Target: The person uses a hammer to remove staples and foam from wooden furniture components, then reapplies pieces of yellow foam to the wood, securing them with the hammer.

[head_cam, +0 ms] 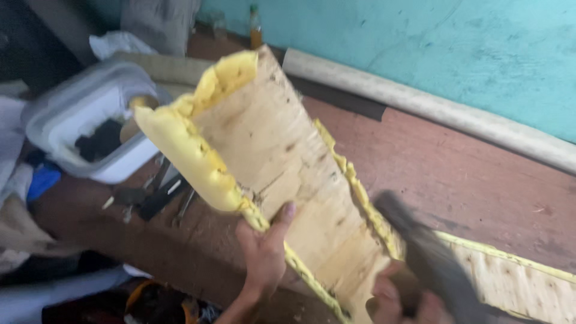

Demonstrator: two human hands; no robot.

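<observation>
Now | left hand (264,255) gripping foam-edged plywood panel (282,162) | right hand (399,300) clutching blurred dark tool (429,258), half cut off

Background: a turquoise painted wall (456,54) fills the 1–2 o'clock area; a pale rolled tube (432,108) lies along its base. A reddish-brown work surface (456,180) spans the centre to 3 o'clock, evenly lit.
</observation>
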